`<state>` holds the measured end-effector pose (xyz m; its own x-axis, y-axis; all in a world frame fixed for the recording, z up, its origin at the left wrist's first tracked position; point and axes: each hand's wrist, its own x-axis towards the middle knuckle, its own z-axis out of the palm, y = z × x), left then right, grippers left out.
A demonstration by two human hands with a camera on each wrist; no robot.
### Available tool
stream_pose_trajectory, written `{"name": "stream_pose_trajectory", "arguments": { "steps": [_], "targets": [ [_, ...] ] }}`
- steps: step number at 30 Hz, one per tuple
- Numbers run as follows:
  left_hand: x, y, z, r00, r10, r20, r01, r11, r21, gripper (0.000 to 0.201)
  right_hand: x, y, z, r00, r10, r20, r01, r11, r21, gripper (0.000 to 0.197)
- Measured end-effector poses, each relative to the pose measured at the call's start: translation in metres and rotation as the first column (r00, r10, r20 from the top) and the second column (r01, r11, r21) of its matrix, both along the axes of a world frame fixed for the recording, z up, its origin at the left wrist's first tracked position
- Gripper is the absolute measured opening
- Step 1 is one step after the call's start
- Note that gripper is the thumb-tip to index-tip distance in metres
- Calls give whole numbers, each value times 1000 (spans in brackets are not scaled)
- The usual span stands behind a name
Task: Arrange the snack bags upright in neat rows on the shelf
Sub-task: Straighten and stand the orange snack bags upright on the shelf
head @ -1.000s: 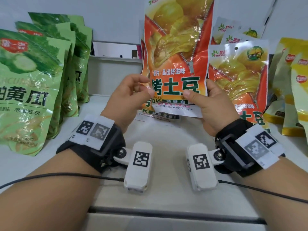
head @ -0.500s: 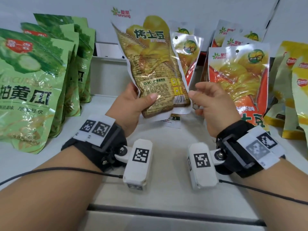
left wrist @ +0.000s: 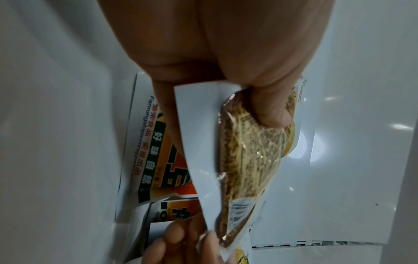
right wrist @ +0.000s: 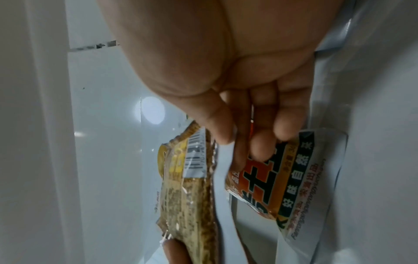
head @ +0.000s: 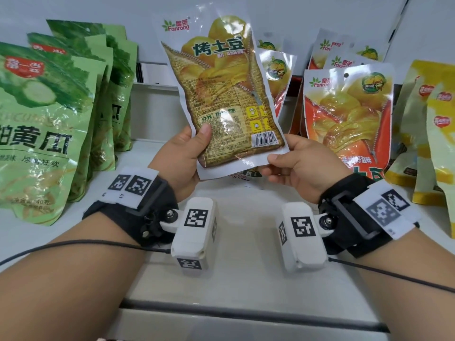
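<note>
I hold a potato chip bag point(head: 221, 94) upright above the shelf, its brown printed back with barcode facing me. My left hand point(head: 197, 143) grips its lower left edge, thumb pressed on the back. My right hand point(head: 278, 161) pinches the bottom right corner. In the left wrist view the bag point(left wrist: 248, 151) is seen edge-on under my thumb. The right wrist view shows the bag point(right wrist: 187, 187) pinched near the barcode. Another orange bag point(head: 243, 175) lies flat on the shelf under my hands. More orange bags point(head: 347, 114) stand at the right.
Green cucumber bags point(head: 37, 124) stand in a row on the left. Yellow bags point(head: 438, 134) stand at the far right. One orange bag point(head: 278, 77) stands behind the held one. The white shelf point(head: 246, 230) has a bare strip along the front middle.
The bag has been turned from its orange front to its brown back. My right hand let go during the turn and now pinches the bottom corner again.
</note>
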<state>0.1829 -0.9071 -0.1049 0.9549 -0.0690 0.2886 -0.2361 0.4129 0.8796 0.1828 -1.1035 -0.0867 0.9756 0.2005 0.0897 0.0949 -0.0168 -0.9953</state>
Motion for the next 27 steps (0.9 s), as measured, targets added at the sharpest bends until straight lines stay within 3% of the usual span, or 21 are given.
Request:
{"name": "stream_pose_trajectory", "arguments": {
  "steps": [4,8,12,16,20,24,27],
  "targets": [
    [0,0,-3,998,-66,-20,66,998,13,16,1,2,-2,996,-47,73,47,999,2,15],
    [-2,-3,-5,987,-157,-30,158,986,44,31,4,1,-1,992,-96,78,89,992,91,12],
    [4,0,-3,998,-49,-41,51,998,41,24,5,0,-4,992,-77,104,70,995,69,12],
    [6,1,-5,999,41,-29,-37,994,104,22,6,-1,-2,989,-53,139,31,988,154,16],
    [3,-2,-2,1000,-22,11,20,994,105,25,6,-3,1,974,-99,204,62,981,181,22],
    [-3,-4,6,986,-135,96,124,986,110,45,4,-3,3,974,-121,194,73,968,239,22],
    [-6,-8,10,981,-158,108,145,982,120,49,2,-4,9,964,-143,223,67,947,314,21]
  ]
}}
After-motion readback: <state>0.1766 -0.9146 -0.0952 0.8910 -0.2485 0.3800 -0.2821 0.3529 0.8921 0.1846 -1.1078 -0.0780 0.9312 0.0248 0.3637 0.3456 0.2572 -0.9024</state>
